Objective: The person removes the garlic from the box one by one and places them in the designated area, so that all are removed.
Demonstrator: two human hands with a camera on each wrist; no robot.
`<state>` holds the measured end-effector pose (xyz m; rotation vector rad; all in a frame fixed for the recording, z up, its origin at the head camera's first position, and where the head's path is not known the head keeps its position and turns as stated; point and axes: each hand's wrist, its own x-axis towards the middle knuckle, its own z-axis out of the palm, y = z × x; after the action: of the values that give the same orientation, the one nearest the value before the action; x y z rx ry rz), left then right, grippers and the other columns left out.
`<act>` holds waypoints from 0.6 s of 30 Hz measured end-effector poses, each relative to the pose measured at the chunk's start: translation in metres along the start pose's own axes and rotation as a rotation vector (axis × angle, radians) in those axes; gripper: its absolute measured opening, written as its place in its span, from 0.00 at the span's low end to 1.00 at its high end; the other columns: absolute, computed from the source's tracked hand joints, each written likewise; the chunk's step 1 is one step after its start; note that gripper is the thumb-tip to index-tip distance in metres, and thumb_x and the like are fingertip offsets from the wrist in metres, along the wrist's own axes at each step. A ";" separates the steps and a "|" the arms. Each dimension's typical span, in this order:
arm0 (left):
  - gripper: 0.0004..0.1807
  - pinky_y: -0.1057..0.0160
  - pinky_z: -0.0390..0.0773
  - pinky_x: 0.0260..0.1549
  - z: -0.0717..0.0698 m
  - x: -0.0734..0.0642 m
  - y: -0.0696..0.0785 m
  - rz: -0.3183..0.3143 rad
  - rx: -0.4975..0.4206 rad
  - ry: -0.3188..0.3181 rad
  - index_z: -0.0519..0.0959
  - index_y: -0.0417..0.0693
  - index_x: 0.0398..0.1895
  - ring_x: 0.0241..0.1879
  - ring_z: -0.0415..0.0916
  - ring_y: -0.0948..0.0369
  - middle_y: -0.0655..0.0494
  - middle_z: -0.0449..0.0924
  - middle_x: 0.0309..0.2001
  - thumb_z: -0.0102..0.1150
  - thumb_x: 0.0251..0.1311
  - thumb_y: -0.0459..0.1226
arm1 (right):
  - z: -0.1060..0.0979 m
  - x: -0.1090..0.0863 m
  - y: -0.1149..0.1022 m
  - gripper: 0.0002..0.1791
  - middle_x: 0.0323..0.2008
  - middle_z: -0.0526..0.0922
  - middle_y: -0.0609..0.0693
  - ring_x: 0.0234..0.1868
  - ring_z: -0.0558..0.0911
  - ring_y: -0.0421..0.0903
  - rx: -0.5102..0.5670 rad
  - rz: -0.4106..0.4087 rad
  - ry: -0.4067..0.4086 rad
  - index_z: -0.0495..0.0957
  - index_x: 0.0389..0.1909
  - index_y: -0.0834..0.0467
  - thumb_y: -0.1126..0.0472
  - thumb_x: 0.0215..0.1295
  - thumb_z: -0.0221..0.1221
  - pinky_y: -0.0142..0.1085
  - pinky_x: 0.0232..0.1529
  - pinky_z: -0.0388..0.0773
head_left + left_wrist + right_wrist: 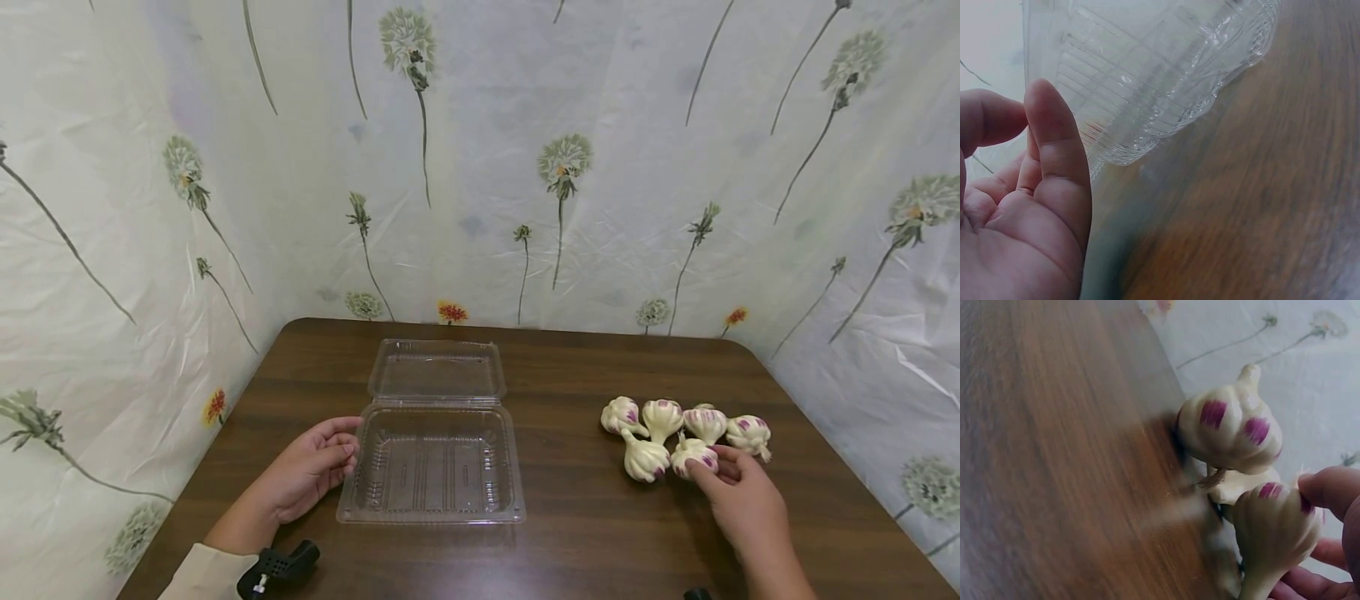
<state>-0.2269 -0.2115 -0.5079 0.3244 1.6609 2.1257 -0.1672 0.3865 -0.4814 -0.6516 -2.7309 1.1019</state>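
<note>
A clear plastic clamshell container point(431, 479) lies open on the table, its lid point(438, 372) folded back behind the base. At the base's left side, my left hand point(315, 468) pinches the rim between thumb and fingers; the left wrist view shows the ribbed clear wall point(1141, 81) beside the fingertips. On the right, my right hand point(752, 504) grips a garlic bulb point(692, 455) with purple marks, thumb on one side and fingers on the other. Several more garlic bulbs point(662, 419) cluster right behind and beside it. Close up, the gripped bulb sits near another purple-marked bulb point(1229, 431).
The dark brown wooden table point(570, 500) has rounded far corners. A pale curtain point(480, 167) printed with dandelions surrounds its back and sides. A black wrist mount point(279, 569) sits at the left sleeve. Bare tabletop separates container and garlic.
</note>
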 end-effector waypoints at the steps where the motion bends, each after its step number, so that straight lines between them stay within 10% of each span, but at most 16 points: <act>1: 0.27 0.72 0.84 0.43 0.000 0.000 0.000 -0.002 0.002 0.004 0.59 0.39 0.75 0.40 0.80 0.69 0.60 0.79 0.44 0.53 0.78 0.31 | 0.001 0.001 0.000 0.46 0.67 0.75 0.68 0.67 0.77 0.65 0.000 0.001 -0.003 0.65 0.76 0.62 0.33 0.70 0.60 0.30 0.41 0.74; 18: 0.27 0.71 0.84 0.43 -0.001 0.000 0.000 -0.015 0.012 0.013 0.59 0.39 0.75 0.39 0.79 0.68 0.61 0.79 0.44 0.53 0.79 0.33 | 0.002 0.004 0.000 0.52 0.70 0.69 0.71 0.69 0.70 0.69 -0.029 0.009 -0.044 0.59 0.78 0.65 0.27 0.72 0.53 0.62 0.60 0.73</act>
<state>-0.2274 -0.2121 -0.5081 0.3014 1.6793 2.1120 -0.1713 0.3865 -0.4830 -0.6513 -2.7887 1.0931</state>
